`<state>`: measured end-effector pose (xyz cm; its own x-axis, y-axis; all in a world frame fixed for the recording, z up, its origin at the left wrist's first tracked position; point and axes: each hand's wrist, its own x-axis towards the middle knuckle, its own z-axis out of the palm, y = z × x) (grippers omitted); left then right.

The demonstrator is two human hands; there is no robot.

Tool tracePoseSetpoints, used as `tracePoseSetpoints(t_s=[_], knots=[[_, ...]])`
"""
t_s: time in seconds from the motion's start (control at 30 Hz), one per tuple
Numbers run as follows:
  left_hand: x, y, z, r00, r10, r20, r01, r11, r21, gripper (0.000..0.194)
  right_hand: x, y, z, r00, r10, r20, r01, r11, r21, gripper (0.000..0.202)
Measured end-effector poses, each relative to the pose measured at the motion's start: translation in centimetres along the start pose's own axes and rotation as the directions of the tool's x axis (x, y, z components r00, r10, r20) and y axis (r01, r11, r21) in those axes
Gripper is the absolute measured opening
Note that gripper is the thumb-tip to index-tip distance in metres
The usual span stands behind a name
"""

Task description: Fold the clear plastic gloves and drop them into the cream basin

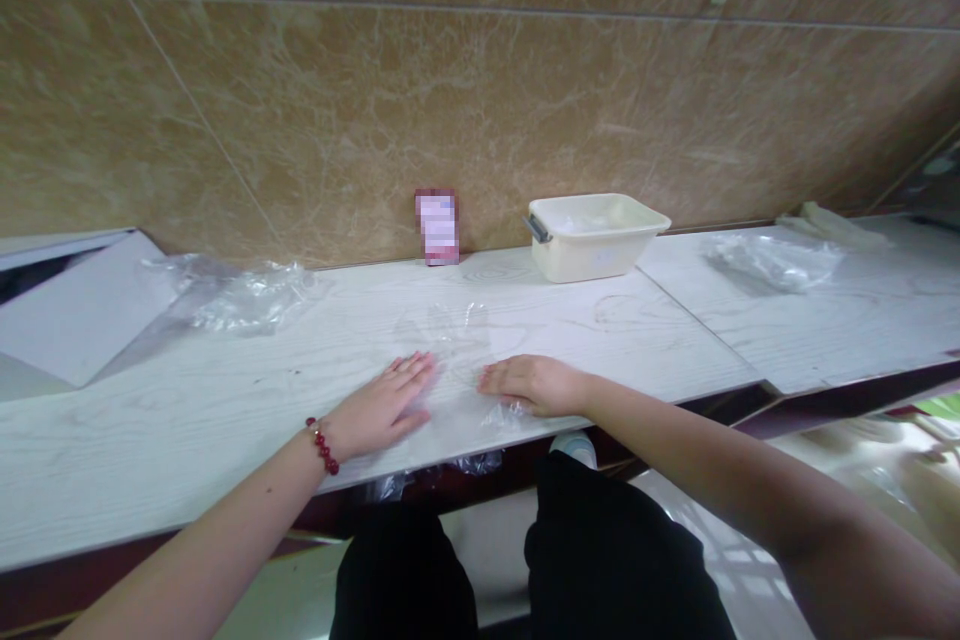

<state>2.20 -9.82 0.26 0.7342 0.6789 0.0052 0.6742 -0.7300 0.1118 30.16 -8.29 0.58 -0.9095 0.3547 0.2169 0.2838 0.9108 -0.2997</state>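
Flat on the white wood-grain tabletop (225,420) lies a thin, see-through plastic piece (457,325). Its far end has finger-like lobes, like a disposable glove, but its full outline is hard to make out. My left hand (382,405), with a red bead bracelet (322,445) at the wrist, rests palm down on its left side, fingers stretched and thumb apart. My right hand (536,384) lies palm down over its right side with the fingers extended. Crinkled plastic shows under and in front of the right hand. Neither hand grips anything.
A cream plastic tub (592,255) with a grey handle stands by the tiled wall. Left of it, a blurred-out phone-like object (439,227) leans there. Crumpled clear plastic (255,298) lies beside a white box (90,305) at left; more plastic (776,260) lies at right.
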Motion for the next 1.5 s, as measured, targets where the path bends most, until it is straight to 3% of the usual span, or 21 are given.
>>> tracePoseSetpoints(t_s=[0.17, 0.23, 0.37, 0.5, 1.13, 1.5], knots=[[-1.3, -0.8, -2.1, 0.996, 0.085, 0.037, -0.081, 0.99, -0.115, 0.08, 0.0, 0.0, -0.1, 1.0, -0.029, -0.011, 0.029, 0.999, 0.012, 0.035], [-1.5, -1.6, -2.4, 0.996, 0.076, 0.046, -0.069, 0.988, -0.137, 0.075, 0.0, -0.1, -0.1, 0.999, -0.032, -0.016, 0.032, 0.999, 0.011, 0.035], [-0.7, -3.2, -1.5, 0.998, -0.058, -0.022, 0.056, 0.994, -0.089, 0.052, 0.1, -0.1, -0.1, 0.999, -0.036, -0.033, 0.036, 0.999, 0.011, 0.034], [0.8, -3.9, -0.3, 0.999, -0.053, -0.012, 0.053, 0.998, -0.02, 0.045, 0.1, 0.0, -0.1, 0.997, -0.048, -0.052, 0.048, 0.999, 0.007, 0.034], [2.2, -3.6, -1.3, 0.989, 0.142, 0.036, -0.142, 0.99, -0.02, 0.043, 0.2, -0.1, 0.2, 0.997, -0.025, -0.068, 0.025, 1.0, -0.003, 0.033], [3.4, -3.2, -1.8, 0.979, 0.185, 0.081, -0.192, 0.978, 0.084, 0.047, 0.2, -0.1, 0.2, 0.997, -0.025, -0.078, 0.023, 1.0, -0.018, 0.033]])
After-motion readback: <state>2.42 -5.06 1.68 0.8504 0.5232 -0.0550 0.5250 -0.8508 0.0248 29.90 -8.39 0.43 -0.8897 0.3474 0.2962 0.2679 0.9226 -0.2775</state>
